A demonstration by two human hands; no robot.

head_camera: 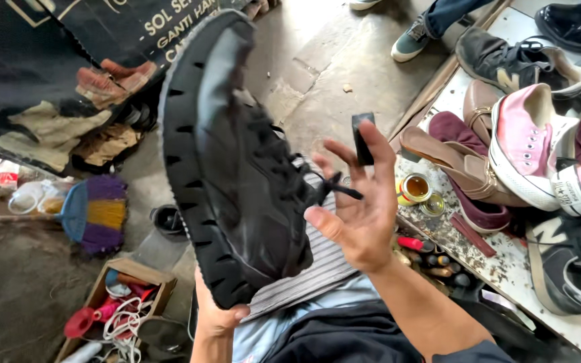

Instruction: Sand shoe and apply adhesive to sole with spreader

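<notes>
Looking down w/ the head cam, I see a cardboard box (144, 277) at lower left on the floor, holding white cord, red plastic bits & a blue-capped item, all jumbled. On the speckled board (506, 269) to the right sits a small open tin (417, 187) w/ amber liquid inside, plus a row of small bottles near its edge.

Black sneaker (237, 168) is held up mid-frame, over my lap, toe pointing up & away, sole side turned left. Upper is matte black, laces black, one lace end hanging loose toward the right. Sole is thick black rubber w/ chunky notched lugs along the rim.

Left hand (218, 316) grips the heel from below, fingers curled shut around it. Right hand (358, 208) is mostly open, palm toward the shoe; its fingertips pinch a small black rectangular block (362, 138).

Striped grey cloth (321, 269) lies across my lap under the shoe. Pink canvas high-top (526, 144), brown mule (458, 165) & other shoes crowd the board. Small brush w/ purple & yellow bristles (99, 215) lies on the concrete floor.
</notes>
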